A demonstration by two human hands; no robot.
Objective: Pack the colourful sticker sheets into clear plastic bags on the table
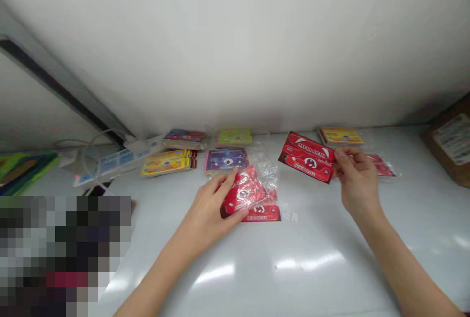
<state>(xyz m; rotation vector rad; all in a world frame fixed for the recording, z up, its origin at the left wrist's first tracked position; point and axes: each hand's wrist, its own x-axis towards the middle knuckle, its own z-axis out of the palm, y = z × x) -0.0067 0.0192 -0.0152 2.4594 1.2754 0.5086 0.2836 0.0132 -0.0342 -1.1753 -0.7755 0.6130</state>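
Note:
My left hand point(216, 204) is closed on a red card pack point(244, 192) in a clear plastic bag, thumb at the lower edge and fingers over the top. Partly beneath it, another red card point(261, 213) lies on the table. To the right, my right hand point(356, 175) pinches a red printed card point(307, 158) by its right end, holding it tilted above the table. Crinkled clear plastic point(266, 172) shows just behind the left hand's pack. Beyond the right hand lies one more red pack point(384, 166), partly hidden by that hand.
Along the wall stand stacks of yellow cards point(167, 162), purple cards point(226, 159), green cards point(234, 137) and more yellow cards point(343, 136). A power strip point(117, 160) with white cables is at the left. A cardboard box point(451, 138) sits at the far right. The lower left is pixelated.

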